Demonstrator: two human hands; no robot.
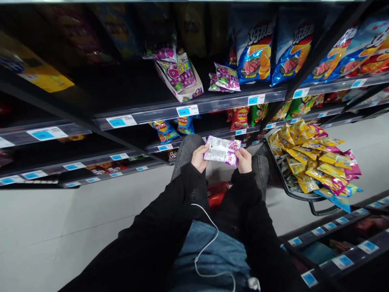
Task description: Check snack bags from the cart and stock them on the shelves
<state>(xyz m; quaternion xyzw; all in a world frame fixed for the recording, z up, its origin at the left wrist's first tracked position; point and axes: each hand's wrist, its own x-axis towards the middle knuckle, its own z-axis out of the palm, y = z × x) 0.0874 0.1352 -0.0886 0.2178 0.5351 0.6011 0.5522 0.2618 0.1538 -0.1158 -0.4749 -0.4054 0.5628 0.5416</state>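
Between my hands, above my knees, is a small purple candy packet (221, 151) with its pale printed back turned up. My left hand (199, 158) pinches its left end, and my right hand (244, 160) grips its right end. On the shelf ahead, a white-edged display box (192, 93) holds similar purple grape candy packets (181, 74). A couple more loose purple packets (226, 77) lie to the right of that box, beside large blue snack bags (254, 48).
A dark basket (287, 186) heaped with yellow and pink snack bags (313, 154) stands on the floor at my right. The shelf edge (152, 113) with price tags runs across ahead. Another shelf rack (331, 263) is at lower right. A white cable (209, 243) hangs over my lap.
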